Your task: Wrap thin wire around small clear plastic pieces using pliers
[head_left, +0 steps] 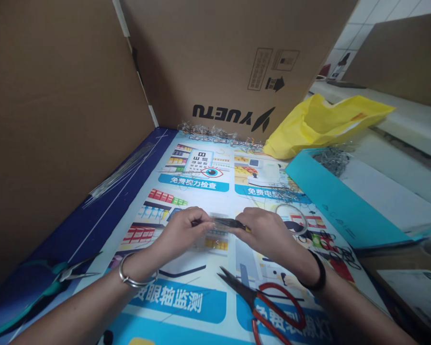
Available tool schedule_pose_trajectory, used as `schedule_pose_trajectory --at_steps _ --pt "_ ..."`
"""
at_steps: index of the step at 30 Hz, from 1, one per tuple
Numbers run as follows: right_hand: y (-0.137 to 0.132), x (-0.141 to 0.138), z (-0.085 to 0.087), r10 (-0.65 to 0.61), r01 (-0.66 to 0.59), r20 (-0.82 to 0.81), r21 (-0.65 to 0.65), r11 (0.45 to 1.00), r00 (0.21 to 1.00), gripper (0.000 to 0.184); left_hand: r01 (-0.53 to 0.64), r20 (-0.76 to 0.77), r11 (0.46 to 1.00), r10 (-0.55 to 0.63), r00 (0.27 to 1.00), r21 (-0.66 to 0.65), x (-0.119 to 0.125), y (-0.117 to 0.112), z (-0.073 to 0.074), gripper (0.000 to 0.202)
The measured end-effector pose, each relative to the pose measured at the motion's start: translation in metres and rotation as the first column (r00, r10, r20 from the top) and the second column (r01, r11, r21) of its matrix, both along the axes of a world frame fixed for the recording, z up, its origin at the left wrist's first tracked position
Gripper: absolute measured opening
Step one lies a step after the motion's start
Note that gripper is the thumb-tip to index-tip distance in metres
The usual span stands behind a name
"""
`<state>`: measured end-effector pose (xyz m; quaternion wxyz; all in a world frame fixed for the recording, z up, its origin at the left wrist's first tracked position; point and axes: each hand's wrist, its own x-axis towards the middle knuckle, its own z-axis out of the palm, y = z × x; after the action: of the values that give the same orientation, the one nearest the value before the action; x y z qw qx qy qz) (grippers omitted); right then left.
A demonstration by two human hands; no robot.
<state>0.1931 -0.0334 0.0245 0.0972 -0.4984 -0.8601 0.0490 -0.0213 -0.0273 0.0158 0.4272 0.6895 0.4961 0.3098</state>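
I see the right hand hold a dark tool by the left hand, with red scissors at five o'clock.

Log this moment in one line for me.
Left hand: pinched near tip of dark tool, contents unclear | Right hand: gripping dark tool | Red-handled scissors: on printed sheet, unheld

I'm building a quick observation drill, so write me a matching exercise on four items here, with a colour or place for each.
1. Slim dark tool
2. Scissors
3. Long-nosed tool at lower left
4. Bag

A. Teal-handled
B. Yellow all over, apart from a small orange-brown patch
C. Held in the right hand
D. Red-handled

Right pairs: 1-C, 2-D, 3-A, 4-B
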Motion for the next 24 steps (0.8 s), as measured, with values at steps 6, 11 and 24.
schedule_pose_trajectory --at_steps 6,11,24 --pt "0.000 -0.017 -0.014 -0.276 0.196 -0.382 -0.235 0.952 0.882 0.030 -0.167 0.078 0.984 0.172 0.982 -0.069 0.001 0.000 -0.009 0.015" --pt "-0.009 -0.041 -0.024 -0.367 0.237 -0.448 -0.320 0.917 0.815 0.028 -0.189 0.109 0.976 0.201 0.973 -0.110 0.006 -0.004 -0.008 0.015" --pt "-0.008 -0.045 -0.043 -0.392 0.248 -0.590 -0.312 0.917 0.706 0.005 -0.147 0.197 0.986 0.159 0.967 -0.073 0.005 -0.007 -0.013 0.026"
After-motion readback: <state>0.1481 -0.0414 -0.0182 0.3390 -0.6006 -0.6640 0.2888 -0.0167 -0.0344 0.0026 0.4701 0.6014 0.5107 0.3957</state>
